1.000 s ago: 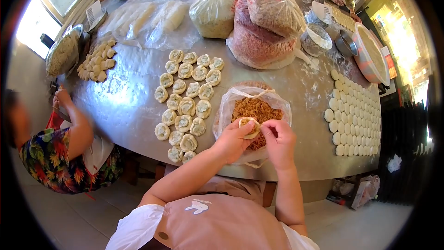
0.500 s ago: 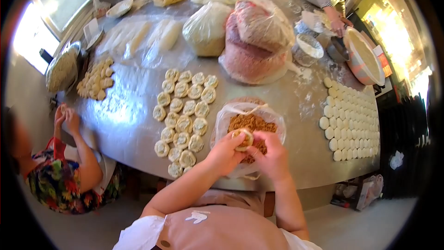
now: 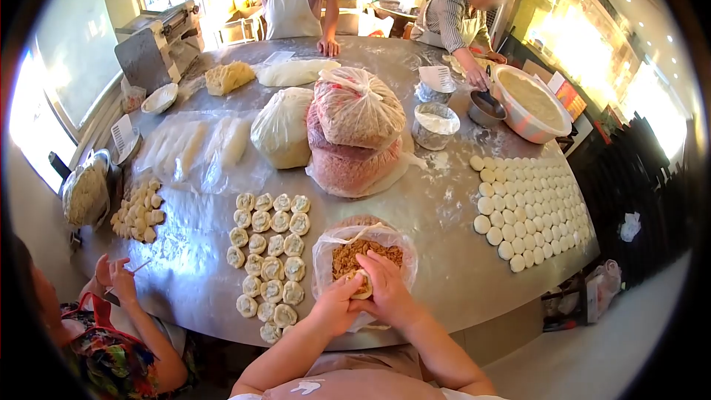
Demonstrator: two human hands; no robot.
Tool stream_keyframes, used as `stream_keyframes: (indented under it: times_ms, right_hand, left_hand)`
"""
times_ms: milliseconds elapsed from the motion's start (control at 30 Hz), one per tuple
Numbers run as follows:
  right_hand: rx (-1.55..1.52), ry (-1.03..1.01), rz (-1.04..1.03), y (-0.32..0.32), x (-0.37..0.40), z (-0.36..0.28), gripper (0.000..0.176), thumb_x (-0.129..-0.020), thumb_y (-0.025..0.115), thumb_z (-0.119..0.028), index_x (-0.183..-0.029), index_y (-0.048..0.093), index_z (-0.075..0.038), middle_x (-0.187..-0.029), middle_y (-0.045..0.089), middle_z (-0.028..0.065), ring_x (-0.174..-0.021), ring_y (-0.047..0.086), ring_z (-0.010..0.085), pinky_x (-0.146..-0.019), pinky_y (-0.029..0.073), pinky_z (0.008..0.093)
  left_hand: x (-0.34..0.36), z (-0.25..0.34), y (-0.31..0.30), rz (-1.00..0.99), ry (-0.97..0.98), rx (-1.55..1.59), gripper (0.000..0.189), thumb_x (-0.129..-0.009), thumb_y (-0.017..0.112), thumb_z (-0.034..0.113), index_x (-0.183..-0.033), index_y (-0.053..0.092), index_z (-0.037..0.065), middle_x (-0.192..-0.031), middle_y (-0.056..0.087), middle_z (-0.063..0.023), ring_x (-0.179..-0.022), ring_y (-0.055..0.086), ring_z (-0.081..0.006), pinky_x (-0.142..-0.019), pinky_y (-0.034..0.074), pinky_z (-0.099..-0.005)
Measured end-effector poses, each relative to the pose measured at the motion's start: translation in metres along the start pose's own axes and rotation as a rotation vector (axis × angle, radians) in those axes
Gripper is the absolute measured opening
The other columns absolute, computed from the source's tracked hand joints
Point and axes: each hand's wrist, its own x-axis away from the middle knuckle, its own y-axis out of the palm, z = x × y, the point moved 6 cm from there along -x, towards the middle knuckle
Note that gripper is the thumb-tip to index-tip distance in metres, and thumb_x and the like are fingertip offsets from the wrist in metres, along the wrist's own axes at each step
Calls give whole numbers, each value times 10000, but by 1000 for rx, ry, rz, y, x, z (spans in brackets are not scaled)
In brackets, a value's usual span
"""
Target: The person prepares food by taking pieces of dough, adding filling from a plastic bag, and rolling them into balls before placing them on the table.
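Wearer's apron (image 3: 348,385): pinkish, nearest the camera; a small white printed figure, no lettering legible.
Left hand (image 3: 335,310): fingers curled up under the dough piece (image 3: 361,282), cupping it from below and the left.
Right hand (image 3: 386,292): fingers closed over the same piece from the right, thumb pressing at its top; no gap between the two hands.
Dough piece, location: held in both hands just above the near edge of the filling bag (image 3: 324,252), off the table (image 3: 437,230).
Step in hand, as judged: gathering the dough rim shut over the brown filling (image 3: 366,252).
Handling advice: likely best to turn the piece in the cupping hand, pinch small pleats toward the centre, keep crumbs off the seam, and press lightly so the skin does not tear.
Filled pieces (image 3: 270,252): rows just left of the bag, seams up, close together.
Co-worker's hands (image 3: 115,272): at the table's left edge, well apart from the wearer's.
Round dough balls (image 3: 529,204): tidy rows to the right.
Tied bags (image 3: 355,126): stacked at mid-table.
Large bowl (image 3: 529,104): far right, beside a person in a striped shirt (image 3: 452,15).
Writing and brands: none readable anywhere; cards on the table are too small to tell.
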Motion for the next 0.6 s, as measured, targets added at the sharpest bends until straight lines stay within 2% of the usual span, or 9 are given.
stream_keyframes:
  times_ms: [67, 133, 167, 233, 300, 333, 400, 500, 600]
  right_hand:
    - [-2, -44, 10, 7, 2, 1, 730, -728, 745, -470, -1220, 503, 13, -1211, 594, 154, -1181, 531, 362, -1001, 416, 468]
    - [-20, -92, 18, 8, 2, -3, 695, -750, 717, -503, -1181, 519, 5, -1201, 600, 151, -1182, 530, 364, -1000, 414, 466]
    - [-26, -102, 37, 6, 0, -5, 660, -799, 658, -521, -1176, 524, 4, -1187, 609, 154, -1177, 535, 371, -1003, 410, 464]
    - [-42, -120, 70, 2, -4, -13, 621, -897, 539, -558, -1166, 534, 2, -1159, 626, 162, -1166, 543, 384, -1009, 401, 460]
    - [-71, -103, 109, -1, -7, -16, 535, -959, 459, -495, -1131, 563, 0, -1132, 637, 161, -1157, 549, 389, -1005, 404, 464]
    - [-82, -97, 133, -3, -9, -17, 505, -990, 419, -464, -1114, 577, 0, -1118, 643, 161, -1152, 552, 392, -1004, 405, 465]
    - [-104, -78, 158, -6, -11, -18, 456, -992, 419, -428, -1069, 600, -16, -1079, 654, 154, -1134, 562, 392, -994, 411, 470]
    - [-205, -3, 211, -8, -9, -13, 389, -993, 434, -368, -1032, 618, -28, -1044, 667, 145, -1105, 579, 389, -983, 419, 474]
    - [-232, 51, 266, -5, -7, -9, 291, -983, 473, -283, -1017, 622, -36, -1023, 676, 136, -1101, 588, 385, -973, 427, 480]
  left_hand:
    - [2, -3, -4, 7, 0, 19, 306, -995, 502, 151, -1287, 446, 82, -1093, 583, -61, -914, 597, -155, -730, 507, -307]
    - [4, -1, -8, -168, -39, 52, 291, -1000, 472, 126, -1290, 446, 110, -1068, 591, -66, -870, 591, -137, -700, 504, -287]
    - [5, 0, -7, -256, -58, 70, 288, -1003, 457, 114, -1291, 446, 124, -1055, 595, -68, -848, 588, -128, -685, 502, -276]
    - [5, 1, -7, -171, -20, -32, 295, -999, 451, 88, -1290, 437, 130, -1057, 586, -60, -832, 582, -115, -677, 500, -269]
    - [6, 3, 0, -18, 21, -88, 303, -991, 448, 58, -1285, 432, 133, -1077, 574, -56, -850, 581, -124, -707, 509, -278]
    - [6, 0, 3, -7, 33, -94, 303, -995, 441, 65, -1289, 431, 134, -1094, 569, -58, -882, 582, -132, -735, 513, -287]
    - [5, -4, 5, 10, 51, -106, 304, -1001, 429, 77, -1299, 429, 137, -1128, 558, -63, -946, 584, -148, -791, 521, -305]
    - [6, -3, 11, -242, -19, 65, 310, -1016, 414, 125, -1326, 415, 128, -1228, 530, -81, -1070, 567, -180, -885, 512, -324]
    - [9, -3, 24, -91, -66, 228, 294, -1011, 427, 123, -1304, 446, 111, -1228, 531, -108, -1109, 551, -200, -919, 486, -335]
